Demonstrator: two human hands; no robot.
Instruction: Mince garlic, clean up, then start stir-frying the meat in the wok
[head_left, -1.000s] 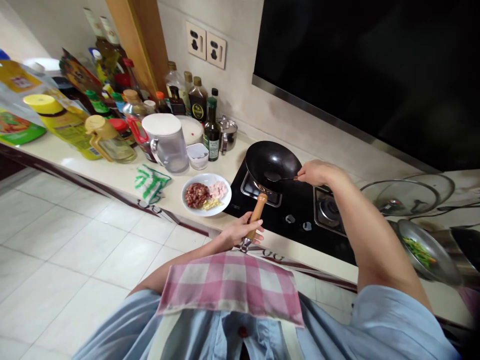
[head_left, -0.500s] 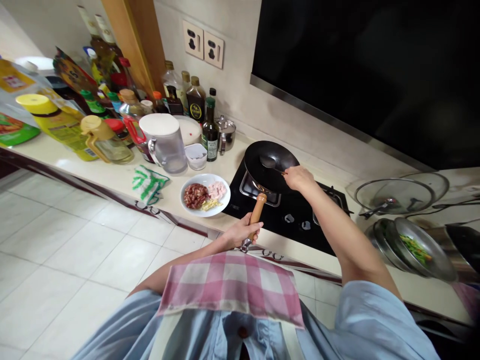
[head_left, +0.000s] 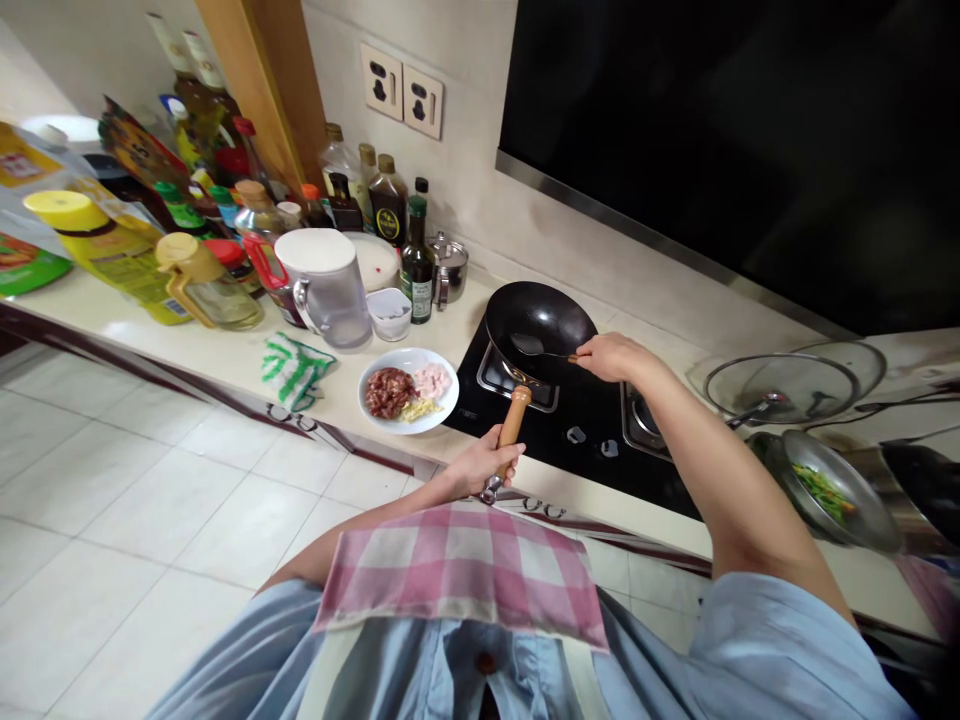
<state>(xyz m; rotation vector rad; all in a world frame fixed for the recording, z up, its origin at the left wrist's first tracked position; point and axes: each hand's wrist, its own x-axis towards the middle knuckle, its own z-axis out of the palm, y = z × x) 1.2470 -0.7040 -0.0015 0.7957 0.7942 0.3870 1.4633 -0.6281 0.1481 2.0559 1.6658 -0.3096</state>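
Observation:
A black wok (head_left: pixel 559 318) sits on the left burner of the black gas hob (head_left: pixel 517 412). Its wooden handle (head_left: pixel 515 415) points towards me, and my left hand (head_left: pixel 484 463) is wrapped round it. My right hand (head_left: pixel 609 357) is closed on the handle end of a cooking spatula (head_left: pixel 529 346), whose dark head lies inside the wok, low on its near left side. Left of the hob, a white plate (head_left: pixel 409 425) carries dark red minced meat (head_left: pixel 389 393), a pale pink minced heap (head_left: pixel 432 381) and chopped yellowish bits (head_left: pixel 420 409).
Left stand a lidded plastic jug (head_left: pixel 330 290), a green-white cloth (head_left: pixel 295 370), a dark bottle (head_left: pixel 418 268) and several seasoning bottles. On the right are glass lids (head_left: pixel 780 385) and a metal dish with green vegetables (head_left: pixel 823 492). A black range hood (head_left: pixel 720 150) overhangs the hob.
My right hand has moved slightly right and the spatula head has slid down and left inside the wok. My right elbow has swung outward. My left hand keeps its hold on the handle.

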